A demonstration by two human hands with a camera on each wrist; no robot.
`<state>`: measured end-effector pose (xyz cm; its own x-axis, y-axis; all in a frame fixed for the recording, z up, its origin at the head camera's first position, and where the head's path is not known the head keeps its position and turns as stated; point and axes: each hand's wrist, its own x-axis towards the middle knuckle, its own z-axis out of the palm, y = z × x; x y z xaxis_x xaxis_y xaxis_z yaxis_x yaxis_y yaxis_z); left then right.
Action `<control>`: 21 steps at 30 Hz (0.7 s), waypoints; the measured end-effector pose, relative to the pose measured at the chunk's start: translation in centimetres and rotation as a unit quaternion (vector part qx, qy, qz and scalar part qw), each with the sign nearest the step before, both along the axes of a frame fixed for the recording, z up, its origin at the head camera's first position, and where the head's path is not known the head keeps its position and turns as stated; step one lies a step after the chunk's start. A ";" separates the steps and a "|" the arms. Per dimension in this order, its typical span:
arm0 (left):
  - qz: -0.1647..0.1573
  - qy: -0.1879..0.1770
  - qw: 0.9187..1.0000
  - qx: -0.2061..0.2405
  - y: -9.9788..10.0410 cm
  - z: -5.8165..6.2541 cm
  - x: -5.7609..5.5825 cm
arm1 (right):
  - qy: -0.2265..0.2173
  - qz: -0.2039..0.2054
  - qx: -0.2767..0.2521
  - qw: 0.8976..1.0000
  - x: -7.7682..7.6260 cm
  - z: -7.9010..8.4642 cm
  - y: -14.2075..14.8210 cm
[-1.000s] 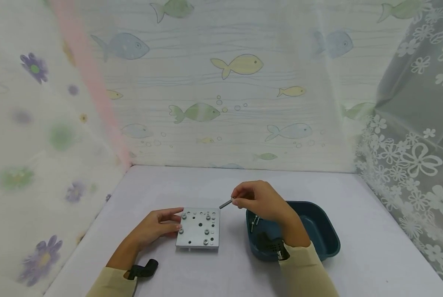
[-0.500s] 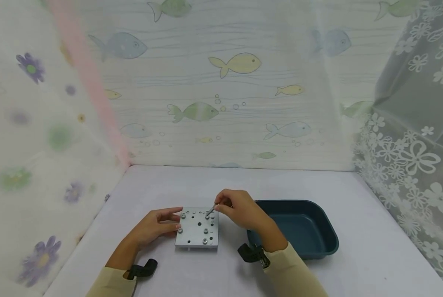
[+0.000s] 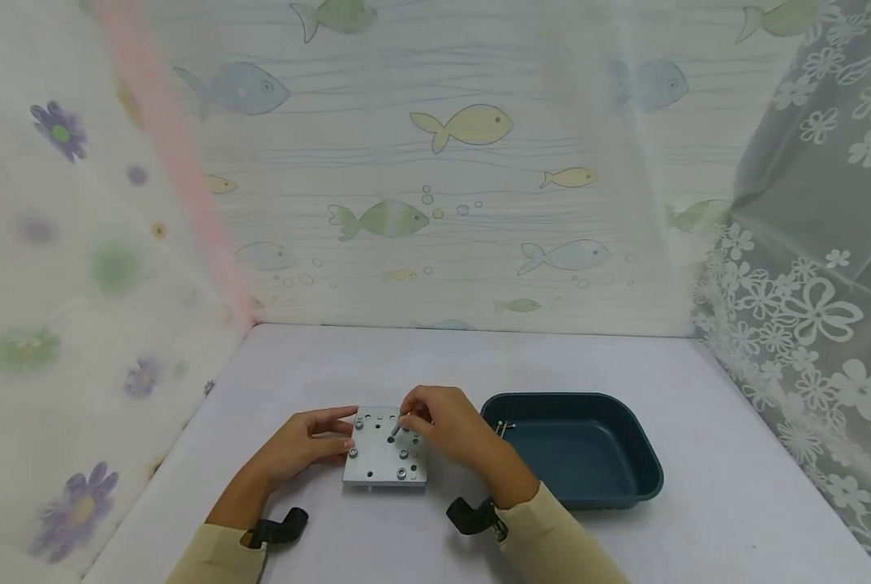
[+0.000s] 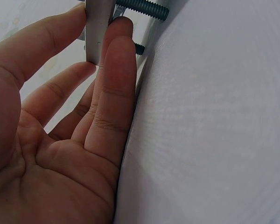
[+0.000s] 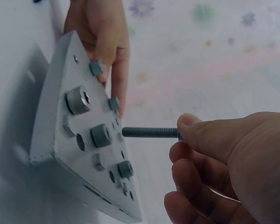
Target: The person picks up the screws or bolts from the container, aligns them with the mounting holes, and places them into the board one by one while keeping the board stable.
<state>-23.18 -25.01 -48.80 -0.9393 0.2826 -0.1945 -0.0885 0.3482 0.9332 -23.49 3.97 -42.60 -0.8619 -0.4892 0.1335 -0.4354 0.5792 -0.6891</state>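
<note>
A silvery metal plate [image 3: 377, 462] with holes and several bolts in it stands a little above the white table on protruding threaded ends. My left hand [image 3: 306, 444] grips its left edge; in the left wrist view fingers reach beneath the plate [image 4: 98, 28], beside a threaded bolt end [image 4: 147, 9]. With thumb and fingertips my right hand [image 3: 446, 426] pinches a loose bolt [image 5: 149, 132] by its head, which the fingers hide. The bolt's threaded tip points at the plate, over its middle hole in the head view; whether it touches is unclear. Socket-head bolts [image 5: 78, 101] stick up from the plate.
A dark blue plastic tub [image 3: 589, 495] stands to the right of the plate, with a few bolts [image 3: 504, 427] at its left end. Patterned curtains [image 3: 435, 268] hang behind and on both sides of the white table [image 3: 319, 373].
My right hand has brought the bolt from above the tub's left side leftward over the plate, then on toward its middle hole. The left hand has kept its hold on the plate.
</note>
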 end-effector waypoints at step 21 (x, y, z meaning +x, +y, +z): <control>0.006 -0.010 1.000 0.011 -0.2 -0.4 -0.3 | 0.047 -0.019 0.027 0.998 1.0 -0.7 -2.0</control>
